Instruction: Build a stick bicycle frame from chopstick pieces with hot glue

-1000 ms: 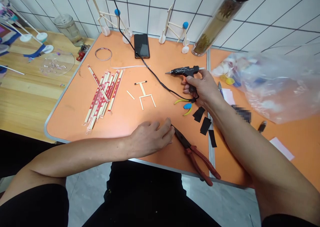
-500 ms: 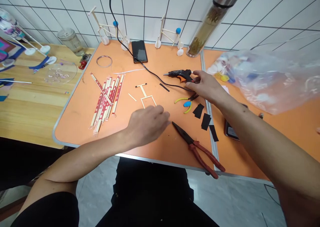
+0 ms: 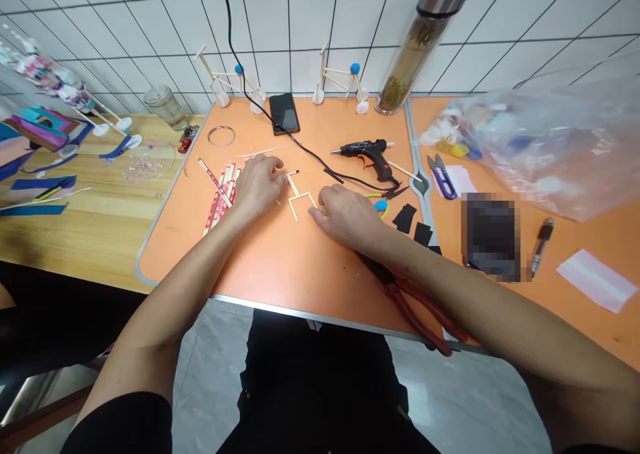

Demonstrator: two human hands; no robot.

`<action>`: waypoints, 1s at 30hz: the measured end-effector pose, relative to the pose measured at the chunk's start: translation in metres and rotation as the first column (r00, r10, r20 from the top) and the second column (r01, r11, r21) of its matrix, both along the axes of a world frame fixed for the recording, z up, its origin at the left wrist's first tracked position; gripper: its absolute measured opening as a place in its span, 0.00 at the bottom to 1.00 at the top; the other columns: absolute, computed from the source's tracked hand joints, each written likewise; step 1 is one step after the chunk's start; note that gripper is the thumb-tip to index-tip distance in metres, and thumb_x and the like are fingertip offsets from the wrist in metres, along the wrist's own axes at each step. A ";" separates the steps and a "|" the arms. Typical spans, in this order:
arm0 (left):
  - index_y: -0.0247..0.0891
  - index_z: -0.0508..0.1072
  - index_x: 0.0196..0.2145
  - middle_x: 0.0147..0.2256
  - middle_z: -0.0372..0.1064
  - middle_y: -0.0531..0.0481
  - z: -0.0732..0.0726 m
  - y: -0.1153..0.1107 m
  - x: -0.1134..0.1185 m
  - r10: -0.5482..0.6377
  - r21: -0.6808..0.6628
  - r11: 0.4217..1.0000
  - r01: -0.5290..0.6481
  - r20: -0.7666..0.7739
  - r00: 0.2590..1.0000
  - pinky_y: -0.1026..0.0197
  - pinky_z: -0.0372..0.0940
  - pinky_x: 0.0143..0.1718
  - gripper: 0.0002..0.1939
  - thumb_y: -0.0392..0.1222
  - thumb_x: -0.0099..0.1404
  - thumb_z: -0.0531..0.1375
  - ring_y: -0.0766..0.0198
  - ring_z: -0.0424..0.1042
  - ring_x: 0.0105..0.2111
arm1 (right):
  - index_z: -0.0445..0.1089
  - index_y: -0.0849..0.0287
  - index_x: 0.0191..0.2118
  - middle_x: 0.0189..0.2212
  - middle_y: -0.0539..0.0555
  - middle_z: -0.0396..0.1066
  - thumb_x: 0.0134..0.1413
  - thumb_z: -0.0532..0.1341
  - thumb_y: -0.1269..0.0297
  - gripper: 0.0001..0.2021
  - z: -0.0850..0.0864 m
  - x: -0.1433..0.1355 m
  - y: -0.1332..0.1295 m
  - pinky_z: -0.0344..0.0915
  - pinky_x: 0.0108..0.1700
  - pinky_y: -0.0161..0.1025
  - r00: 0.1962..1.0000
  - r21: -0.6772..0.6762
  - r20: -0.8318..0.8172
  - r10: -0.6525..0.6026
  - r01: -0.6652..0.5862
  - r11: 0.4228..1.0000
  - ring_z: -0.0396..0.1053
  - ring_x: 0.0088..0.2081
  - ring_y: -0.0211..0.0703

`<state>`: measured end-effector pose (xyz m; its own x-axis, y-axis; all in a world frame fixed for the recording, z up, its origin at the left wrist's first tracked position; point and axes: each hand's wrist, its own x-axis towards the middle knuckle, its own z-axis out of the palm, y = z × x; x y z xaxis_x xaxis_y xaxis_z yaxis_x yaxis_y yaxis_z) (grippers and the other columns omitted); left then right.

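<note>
Nearest, below the right forearm, the red-handled pliers [image 3: 383,274] are partly covered. Between the two hands, the small stick frame [image 3: 299,197] is laid flat on the orange table [image 3: 280,267], its long axis pointed away from the body and its far end slanted slightly leftward. Its near right leg is closely flanked by the right hand [image 3: 347,217], while its dark-tipped far bar is neighboured by the left hand [image 3: 260,181]. The fingers are bent on both, the right thumb set apart; whether anything is gripped by either cannot be told (contact seems likely at the right leg, though the view is poor). The wrapped sticks [image 3: 216,207] are partly hidden by the left hand. Beyond the right hand the glue gun [image 3: 367,151] is laid, and farther off, the phone [image 3: 285,111].
</note>
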<state>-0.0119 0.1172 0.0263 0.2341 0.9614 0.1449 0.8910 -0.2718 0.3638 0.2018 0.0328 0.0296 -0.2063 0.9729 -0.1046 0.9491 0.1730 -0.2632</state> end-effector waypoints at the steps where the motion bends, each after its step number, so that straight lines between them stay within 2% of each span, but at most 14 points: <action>1: 0.41 0.79 0.50 0.53 0.79 0.37 -0.002 0.005 0.003 -0.004 0.007 1.000 0.004 -0.013 1.000 0.43 0.68 0.54 0.09 0.41 0.75 0.62 0.42 0.74 0.57 | 0.75 0.62 0.54 0.55 0.71 0.79 0.77 0.57 0.58 0.15 0.000 -0.002 0.002 0.65 0.43 0.48 1.000 -0.005 0.023 0.000 0.000 1.000 0.79 0.52 0.67; 5: 0.42 0.79 0.40 0.46 0.78 0.36 -0.009 0.025 0.015 -0.032 0.001 1.000 0.032 -0.023 0.999 0.44 0.68 0.48 0.02 0.40 0.70 0.66 0.41 0.73 0.51 | 0.75 0.65 0.57 0.55 0.73 0.79 0.77 0.54 0.65 0.16 0.003 -0.002 0.004 0.65 0.44 0.49 0.998 -0.044 0.069 -0.001 0.004 0.999 0.80 0.53 0.69; 9: 0.40 0.78 0.35 0.44 0.76 0.36 -0.012 0.040 0.025 -0.033 -0.050 0.998 0.030 -0.074 0.997 0.45 0.68 0.48 0.03 0.40 0.68 0.67 0.44 0.73 0.47 | 0.75 0.68 0.59 0.55 0.75 0.79 0.76 0.53 0.69 0.18 0.003 -0.001 0.003 0.67 0.44 0.49 0.996 -0.056 0.091 0.007 -0.001 0.998 0.81 0.53 0.69; 14: 0.41 0.74 0.30 0.40 0.75 0.39 -0.016 0.049 0.027 -0.071 -0.046 0.997 0.066 -0.121 0.990 0.47 0.68 0.49 0.08 0.32 0.67 0.64 0.47 0.72 0.46 | 0.74 0.70 0.60 0.55 0.76 0.78 0.75 0.52 0.71 0.18 -0.001 0.004 0.002 0.66 0.42 0.49 0.993 -0.046 0.108 0.045 -0.041 0.998 0.81 0.53 0.70; 20: 0.41 0.72 0.32 0.40 0.75 0.40 -0.020 0.049 0.021 -0.052 -0.044 0.998 0.049 -0.089 0.995 0.47 0.68 0.50 0.08 0.33 0.70 0.60 0.49 0.70 0.45 | 0.73 0.67 0.59 0.56 0.74 0.78 0.77 0.51 0.70 0.17 0.006 0.012 -0.001 0.61 0.40 0.48 0.996 -0.060 0.081 0.025 -0.020 0.998 0.81 0.52 0.68; 23: 0.41 0.74 0.38 0.45 0.75 0.38 -0.018 0.044 0.014 -0.044 0.021 0.999 0.045 -0.047 0.998 0.45 0.67 0.53 0.05 0.34 0.72 0.60 0.47 0.70 0.47 | 0.74 0.67 0.56 0.52 0.72 0.80 0.76 0.51 0.71 0.16 0.009 0.018 0.002 0.58 0.40 0.47 1.000 -0.072 0.013 0.006 -0.005 0.997 0.80 0.51 0.65; 26: 0.42 0.77 0.46 0.49 0.74 0.39 -0.012 0.033 0.005 -0.193 0.086 0.977 0.196 -0.040 0.980 0.44 0.67 0.55 0.10 0.33 0.71 0.60 0.46 0.70 0.52 | 0.75 0.66 0.52 0.47 0.70 0.81 0.74 0.52 0.73 0.14 0.006 0.025 0.007 0.57 0.40 0.47 0.996 -0.057 -0.090 0.015 -0.020 0.998 0.78 0.47 0.61; 30: 0.41 0.82 0.49 0.50 0.74 0.40 -0.003 0.019 -0.004 -0.452 0.011 0.889 0.458 -0.150 0.879 0.45 0.67 0.55 0.17 0.29 0.68 0.59 0.46 0.72 0.53 | 0.76 0.64 0.50 0.45 0.67 0.82 0.71 0.54 0.74 0.14 -0.001 0.030 0.012 0.59 0.43 0.46 0.979 -0.008 -0.199 0.049 -0.052 0.999 0.76 0.45 0.58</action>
